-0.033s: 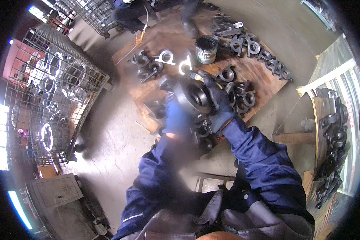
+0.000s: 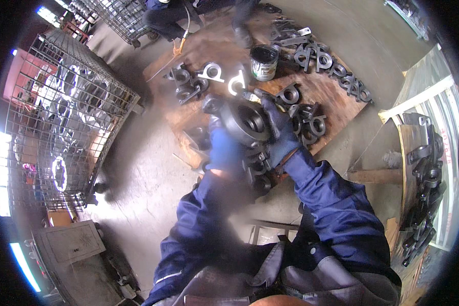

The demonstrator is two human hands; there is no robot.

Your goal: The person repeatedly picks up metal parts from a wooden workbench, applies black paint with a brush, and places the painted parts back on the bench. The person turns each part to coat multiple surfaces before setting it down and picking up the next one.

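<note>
A dark metal ring casting with a thick rim, a round bore and a lug at its upper left is held up between my hands, tilted. My left hand, in a blue glove and smeared by blur, closes on its lower left side; the fingers are partly hidden behind it. My right hand, gloved in dark blue, curls along the right rim with its fingertips near the top edge. A small pale yellowish thing shows by those fingertips, too unclear to name. Similar ring castings lie on the brown board around.
An open can of dark liquid stands on the board beyond my hands. Wire cages of metal parts stand at the left. A co-worker's legs are at the far edge. A wooden crate with dark parts is at the right.
</note>
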